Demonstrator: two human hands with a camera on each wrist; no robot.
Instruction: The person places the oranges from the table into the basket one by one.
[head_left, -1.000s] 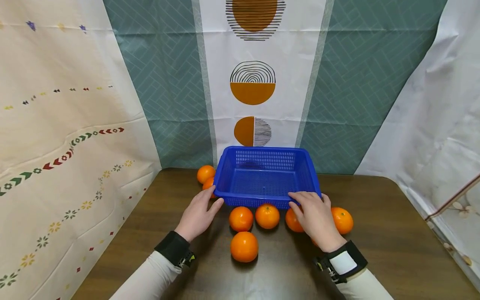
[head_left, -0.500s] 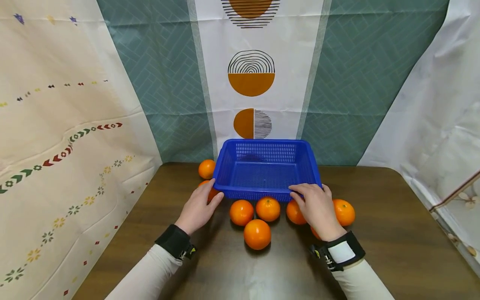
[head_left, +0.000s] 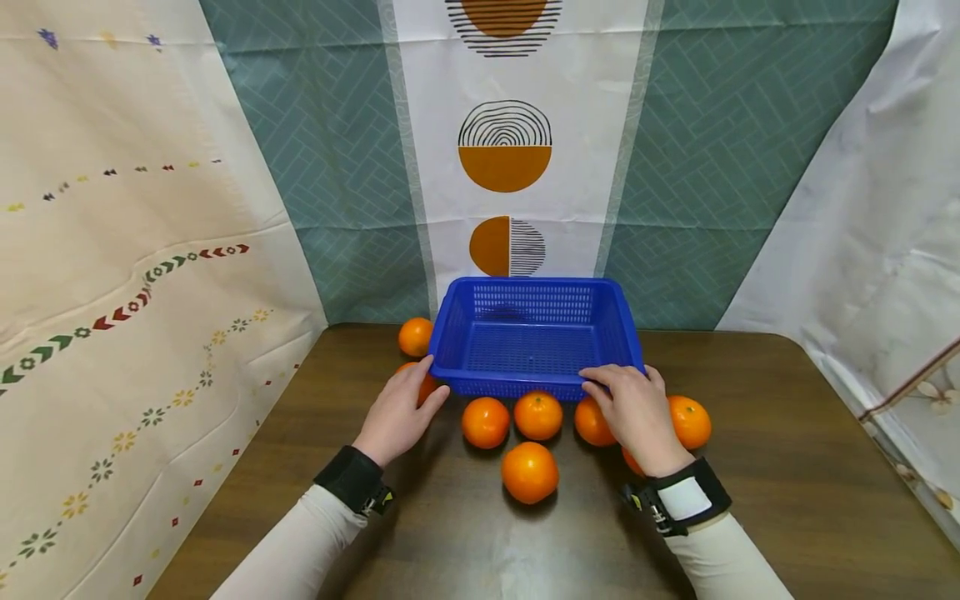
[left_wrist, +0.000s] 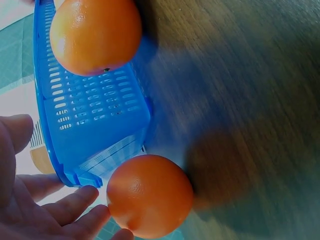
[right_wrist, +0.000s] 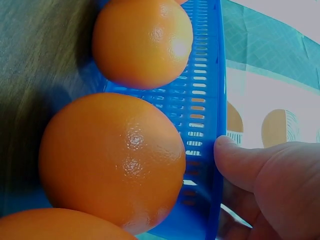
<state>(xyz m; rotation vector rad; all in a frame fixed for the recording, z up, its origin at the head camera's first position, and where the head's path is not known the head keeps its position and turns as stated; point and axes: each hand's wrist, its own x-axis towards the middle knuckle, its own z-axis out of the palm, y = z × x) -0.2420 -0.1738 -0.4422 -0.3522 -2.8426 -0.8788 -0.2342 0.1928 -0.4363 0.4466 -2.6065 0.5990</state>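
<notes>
A blue plastic basket (head_left: 528, 386) with slotted walls stands upright against the backdrop. At its front left corner my left hand (head_left: 396, 417) has its fingers extended. In the left wrist view, its fingertips (left_wrist: 82, 195) touch the rim corner and lie close to an orange (left_wrist: 150, 196). My right hand (head_left: 633, 412) rests at the front right corner, its thumb (right_wrist: 227, 142) against the rim, its fingers partly hidden. Oranges lie along the basket's front, including one (head_left: 485, 422) at the left and one (head_left: 537, 415) beside it. Nearer me is a single orange (head_left: 530, 472).
Another orange (head_left: 416, 337) sits left of the basket. More oranges, one (head_left: 688, 422) beyond my right hand, are partly covered by it. Everything stands on a brown wooden table (head_left: 765, 467), with a patterned cloth (head_left: 352, 167) hanging behind.
The nearest orange has rolled to the right across the table. Both hands and the basket keep their places; the head view has tilted slightly down.
</notes>
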